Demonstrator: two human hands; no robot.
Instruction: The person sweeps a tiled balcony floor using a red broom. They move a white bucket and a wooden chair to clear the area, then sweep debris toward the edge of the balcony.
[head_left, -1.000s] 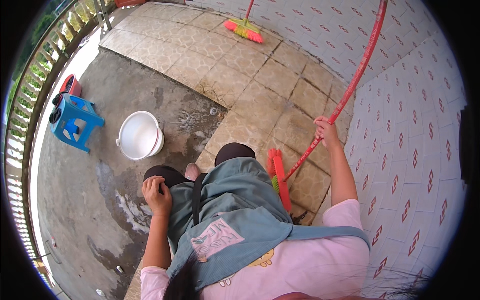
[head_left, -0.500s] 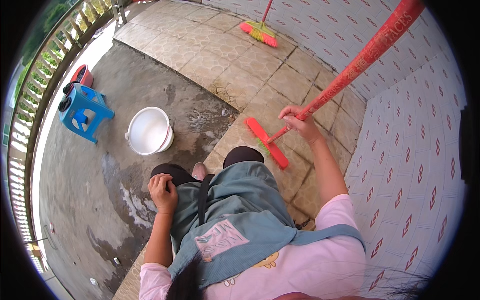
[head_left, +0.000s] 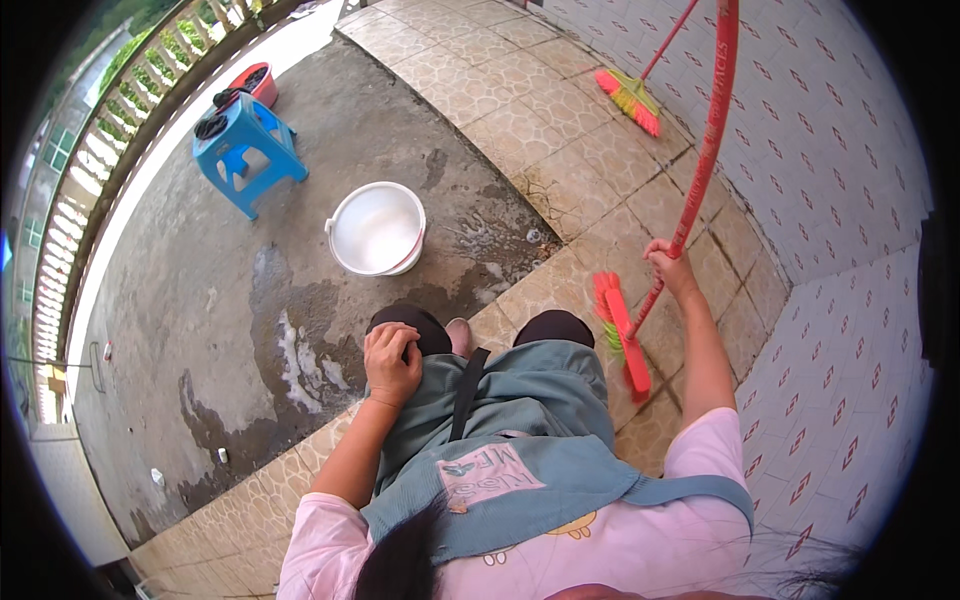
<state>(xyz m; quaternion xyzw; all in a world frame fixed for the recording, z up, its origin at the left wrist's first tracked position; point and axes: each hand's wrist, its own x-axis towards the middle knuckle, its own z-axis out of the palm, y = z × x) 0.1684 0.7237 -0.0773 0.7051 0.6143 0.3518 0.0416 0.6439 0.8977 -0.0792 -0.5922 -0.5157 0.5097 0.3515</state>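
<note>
Holding the red brush (head_left: 708, 150) is work that our right hand (head_left: 670, 268) alone is doing: its fingers are wrapping the handle, clamped around the shaft below its upper stretch. From that grip the brush head (head_left: 632, 350) is lying down and to the left, nearer our body, just beyond the outer side of our right knee (head_left: 555, 326). The handle's long axis is running from the head up and rightward through our fist to the upper edge of the view, while the head itself is stretching crosswise to it, one end pointing away from us and the other pointing back toward us. Its green and red bristles are showing on the left side; whether they are pressing on the tiled floor (head_left: 515, 130) we are unable to tell.

Our left hand (head_left: 393, 365) is lying farther off, resting on our left knee (head_left: 431, 328), its fingers curling loosely; we are not seeing the tips well enough to say whether they are gripping cloth. Beyond that knee a white bucket (head_left: 377, 232) is standing on the concrete, and a second broom (head_left: 630, 100) is leaning well past the right hand.
</note>
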